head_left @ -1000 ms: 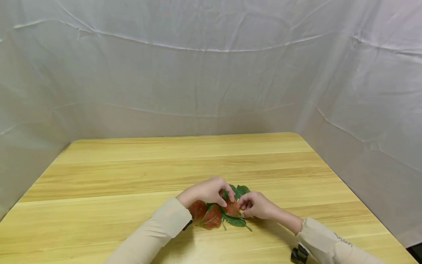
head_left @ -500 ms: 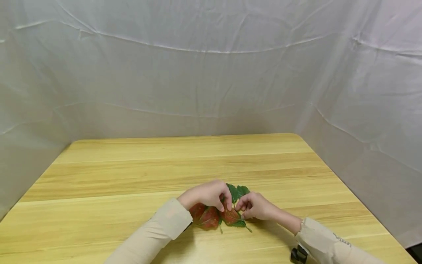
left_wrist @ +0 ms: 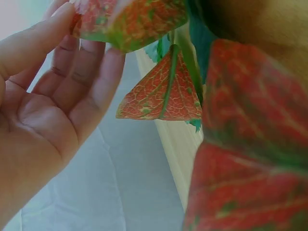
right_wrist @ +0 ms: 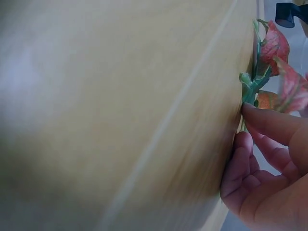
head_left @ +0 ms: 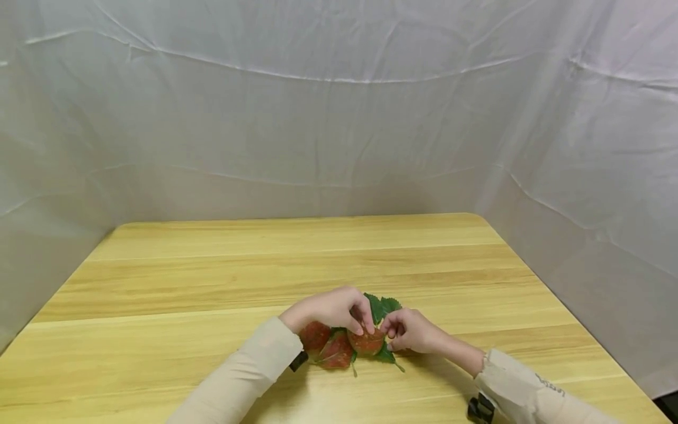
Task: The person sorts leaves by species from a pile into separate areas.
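Note:
My left hand [head_left: 339,309] bends over a low cluster of leaves on the table, pinching a red leaf [head_left: 366,344] between thumb and fingertips. In the left wrist view that leaf [left_wrist: 149,24] looks red mottled with green and is curved upward. Two more red leaves, one in the middle [head_left: 336,351] and one farther left [head_left: 315,337], lie beside it. From the right, my right hand [head_left: 415,331] pinches the edge of a green leaf [right_wrist: 250,87] low at the tabletop. Jagged green leaves [head_left: 389,304] stick out behind the fingers. The cluster's centre is partly hidden by both hands.
The cluster lies on a wooden table [head_left: 212,282] near its front middle. Pale sheeting [head_left: 318,129] hangs behind and along both sides. A black wrist device [head_left: 481,408] shows under the right sleeve [head_left: 521,386].
My left hand has shifted slightly, and the red leaf under its fingers now curls up more, with its front edge rounded. My right hand has hardly moved.

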A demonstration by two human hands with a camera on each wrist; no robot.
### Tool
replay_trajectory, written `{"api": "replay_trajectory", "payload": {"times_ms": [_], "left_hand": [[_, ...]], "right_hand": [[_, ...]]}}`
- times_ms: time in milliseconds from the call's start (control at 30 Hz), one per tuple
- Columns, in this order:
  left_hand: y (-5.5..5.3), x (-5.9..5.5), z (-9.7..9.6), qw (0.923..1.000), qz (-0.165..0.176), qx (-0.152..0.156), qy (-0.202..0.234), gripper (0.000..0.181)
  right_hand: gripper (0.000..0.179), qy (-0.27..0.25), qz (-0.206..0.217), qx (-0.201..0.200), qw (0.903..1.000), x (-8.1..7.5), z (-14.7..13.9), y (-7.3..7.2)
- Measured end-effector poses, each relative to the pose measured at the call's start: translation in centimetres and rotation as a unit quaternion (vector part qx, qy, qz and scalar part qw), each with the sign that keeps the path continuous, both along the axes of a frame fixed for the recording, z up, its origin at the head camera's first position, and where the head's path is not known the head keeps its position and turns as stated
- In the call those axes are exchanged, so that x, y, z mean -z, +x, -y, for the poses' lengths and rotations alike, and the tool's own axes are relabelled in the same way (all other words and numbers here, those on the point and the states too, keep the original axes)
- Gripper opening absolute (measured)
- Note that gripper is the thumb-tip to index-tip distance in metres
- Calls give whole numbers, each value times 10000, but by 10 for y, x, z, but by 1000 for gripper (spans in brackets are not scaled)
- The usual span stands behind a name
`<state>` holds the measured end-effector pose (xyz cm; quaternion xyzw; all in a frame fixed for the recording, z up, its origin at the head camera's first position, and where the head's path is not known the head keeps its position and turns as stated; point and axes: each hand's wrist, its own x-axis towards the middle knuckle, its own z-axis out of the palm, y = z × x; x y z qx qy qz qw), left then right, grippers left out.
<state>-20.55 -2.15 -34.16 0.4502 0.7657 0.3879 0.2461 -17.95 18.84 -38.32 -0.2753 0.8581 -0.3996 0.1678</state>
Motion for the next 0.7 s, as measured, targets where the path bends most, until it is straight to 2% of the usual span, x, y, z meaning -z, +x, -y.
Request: {"api": "replay_trajectory", "payload": {"times_ms": [167, 300, 500, 700], "left_hand": [[-2, 0, 4, 9984, 307, 66, 461, 13], [-3, 0, 8, 9975, 300, 74, 629, 16], [-2, -1, 15, 9968, 297, -440, 596, 20], [1, 0, 21, 9883, 816, -1023, 779, 20]], "right_hand": [[18, 93, -87, 24, 9999, 0, 0, 0], [18, 176, -148, 39, 9997, -1, -1, -1], [15, 119, -69, 24, 9999, -2, 0, 0], [16, -68, 151, 7, 9999, -3, 0, 0]]}}
